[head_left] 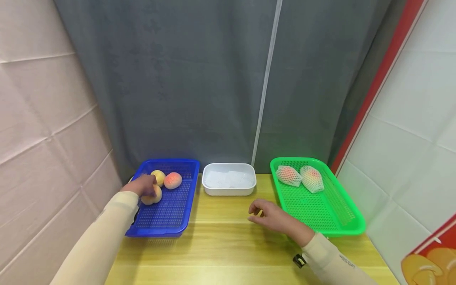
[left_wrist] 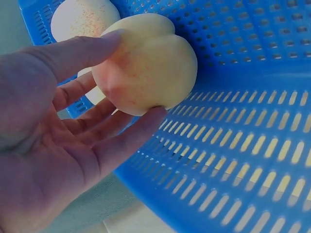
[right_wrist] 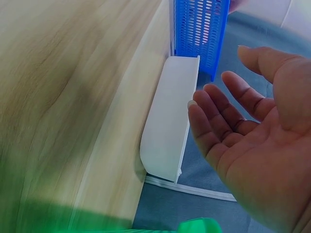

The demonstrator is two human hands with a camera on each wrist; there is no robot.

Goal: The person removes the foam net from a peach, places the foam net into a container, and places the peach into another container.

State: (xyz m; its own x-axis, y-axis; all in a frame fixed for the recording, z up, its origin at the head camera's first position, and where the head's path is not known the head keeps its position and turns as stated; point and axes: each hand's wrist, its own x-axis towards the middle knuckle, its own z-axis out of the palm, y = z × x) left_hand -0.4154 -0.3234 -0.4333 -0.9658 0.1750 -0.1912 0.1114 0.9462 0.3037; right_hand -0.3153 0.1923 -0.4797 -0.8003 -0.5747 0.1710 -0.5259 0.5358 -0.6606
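My left hand reaches into the blue basket at the left and holds a peach, thumb on one side and fingertips on the other. Beside it in the head view lie a yellowish peach, partly covered by the hand, and a pinker peach. My right hand hovers over the table between the white tray and the green basket, fingers loosely bent, nothing held. In the green basket rest two peaches in white foam nets, one at left and one at right.
Between the baskets stands the white tray, with pale, net-like material lying flat inside. All stand on a wooden table. A grey curtain hangs behind, and pale walls close in the left and right sides.
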